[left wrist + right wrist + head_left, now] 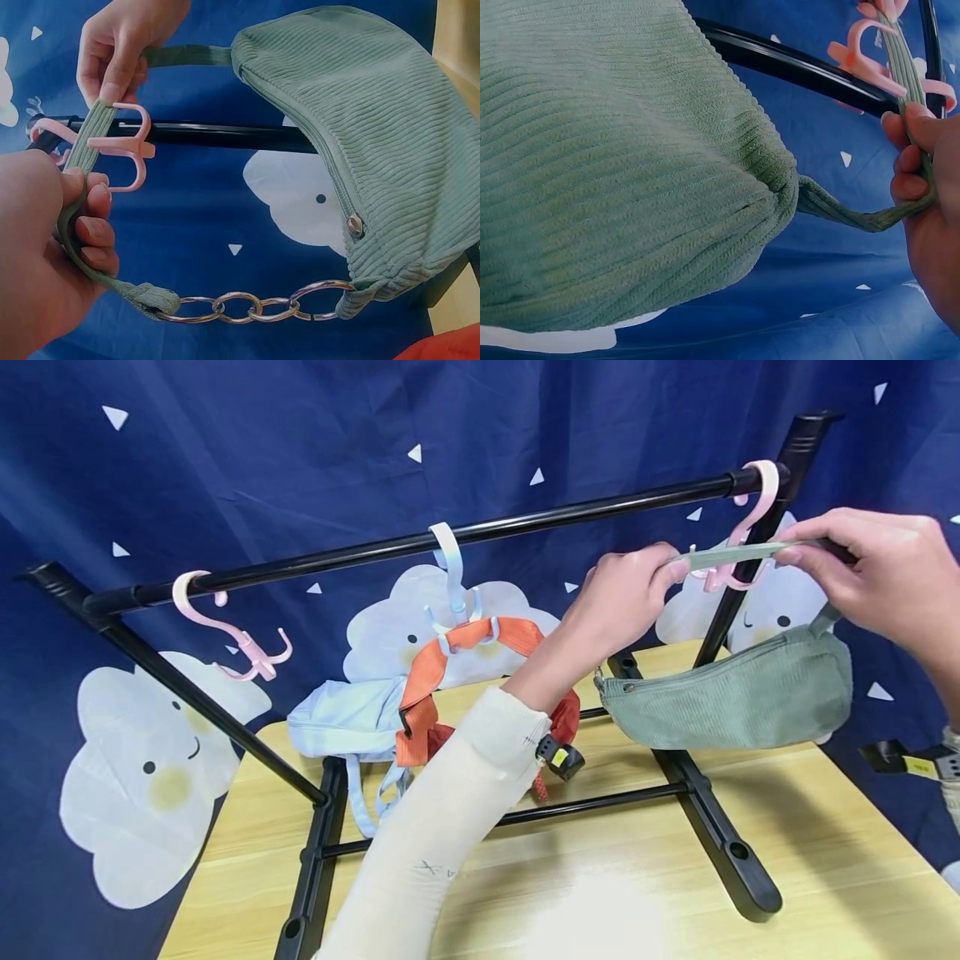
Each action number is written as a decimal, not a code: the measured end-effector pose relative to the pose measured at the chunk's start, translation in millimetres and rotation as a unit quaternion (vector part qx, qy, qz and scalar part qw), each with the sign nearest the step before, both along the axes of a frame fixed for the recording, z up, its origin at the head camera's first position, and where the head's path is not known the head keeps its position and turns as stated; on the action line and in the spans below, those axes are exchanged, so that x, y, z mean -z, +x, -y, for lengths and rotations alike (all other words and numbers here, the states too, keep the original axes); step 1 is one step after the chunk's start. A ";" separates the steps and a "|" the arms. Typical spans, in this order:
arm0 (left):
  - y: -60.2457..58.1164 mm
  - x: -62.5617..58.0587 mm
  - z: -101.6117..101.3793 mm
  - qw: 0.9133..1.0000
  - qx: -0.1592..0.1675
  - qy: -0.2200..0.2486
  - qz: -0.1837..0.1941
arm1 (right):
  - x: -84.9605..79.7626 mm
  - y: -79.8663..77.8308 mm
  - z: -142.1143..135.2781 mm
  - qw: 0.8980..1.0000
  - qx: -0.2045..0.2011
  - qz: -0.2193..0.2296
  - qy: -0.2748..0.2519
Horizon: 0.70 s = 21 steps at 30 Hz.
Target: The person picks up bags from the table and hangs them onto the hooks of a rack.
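Note:
A sage-green corduroy shoulder bag [735, 697] hangs below both hands at the right end of the rack. My left hand [633, 589] pinches one stretch of its strap [727, 557], and my right hand [888, 564] grips the strap further right. Between them the strap is pulled nearly level and crosses in front of a pink S-shaped hook [765, 497] on the rail. In the left wrist view, the strap lies close against the hook's prongs [139, 124]. A metal chain [274, 318] joins one strap end to the bag, whose zipper pull [355, 225] is near that end.
A black rail [570, 516] runs across the rack on a wooden table [817, 852]. A blue hook [452, 568] carries an orange strap [427, 681] at its middle; another pink hook [225, 628] hangs left. A light-blue bag [345, 718] is behind the left arm. A blue cloud-print curtain [300, 443] stands behind.

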<state>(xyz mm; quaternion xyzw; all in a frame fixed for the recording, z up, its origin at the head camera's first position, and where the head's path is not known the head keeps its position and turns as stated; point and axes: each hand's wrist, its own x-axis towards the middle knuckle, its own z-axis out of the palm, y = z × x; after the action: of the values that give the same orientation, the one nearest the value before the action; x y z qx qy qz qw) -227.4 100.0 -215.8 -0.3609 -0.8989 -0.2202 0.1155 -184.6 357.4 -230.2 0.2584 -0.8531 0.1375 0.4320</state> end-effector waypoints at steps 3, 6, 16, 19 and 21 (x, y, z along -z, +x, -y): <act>0.4 1.2 -1.5 1.000 0.002 0.000 0.005 | 2.7 0.8 -0.7 1.000 0.007 0.013 -0.005; 0.7 2.4 -2.8 1.000 0.002 -0.002 0.005 | 5.9 0.9 -1.7 0.999 0.012 0.030 -0.012; 1.1 12.6 -1.9 1.000 0.000 -0.004 0.020 | 18.1 -1.8 -4.3 0.999 -0.010 0.036 -0.014; 2.0 16.6 -3.4 1.000 0.003 0.000 0.024 | 22.5 -1.6 -6.1 0.999 -0.012 0.037 -0.024; 2.6 19.7 -4.1 1.000 0.004 0.003 0.025 | 25.3 -1.7 -6.8 0.999 -0.012 0.040 -0.031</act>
<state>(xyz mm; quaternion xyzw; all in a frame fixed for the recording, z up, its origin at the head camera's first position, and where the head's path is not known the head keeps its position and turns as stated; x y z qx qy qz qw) -224.8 104.0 -235.5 -0.3588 -0.8992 -0.2324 0.0931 -186.3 364.2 -255.6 0.2497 -0.8617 0.1791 0.4039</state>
